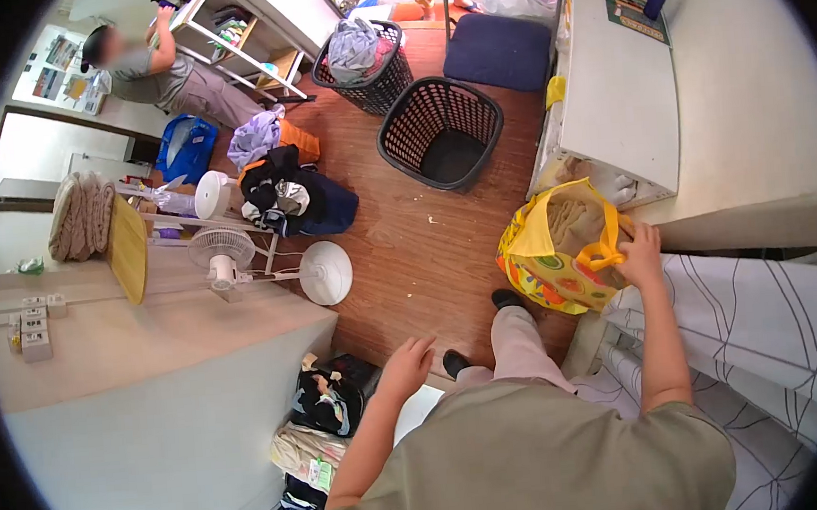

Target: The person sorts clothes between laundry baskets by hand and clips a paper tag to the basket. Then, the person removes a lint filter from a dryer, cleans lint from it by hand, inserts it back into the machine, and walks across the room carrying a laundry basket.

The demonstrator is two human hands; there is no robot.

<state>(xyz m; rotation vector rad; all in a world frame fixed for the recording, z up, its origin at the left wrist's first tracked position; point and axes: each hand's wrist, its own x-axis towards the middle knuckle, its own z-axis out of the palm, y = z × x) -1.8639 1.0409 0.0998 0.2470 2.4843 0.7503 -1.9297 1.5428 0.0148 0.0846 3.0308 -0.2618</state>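
Note:
My right hand (641, 256) is closed on the rim of a yellow patterned shopping bag (532, 232), close to its orange-yellow handle (605, 249). Folded beige cloth (572, 221) shows inside the bag, which stands on the floor by the white table. Out over the floor in front of me, my left hand (409, 367) holds nothing, its fingers loosely stretched. Beneath and beyond that hand lie a black bag (349, 378) and plastic-wrapped clothes by the wall.
A black laundry basket (444, 148) stands ahead, beside another basket filled with clothes (363, 54). A dark blue chair (498, 52) is behind them. At left are a standing fan (223, 258) and a clothes pile (291, 197). Another person (164, 78) is by a shelf.

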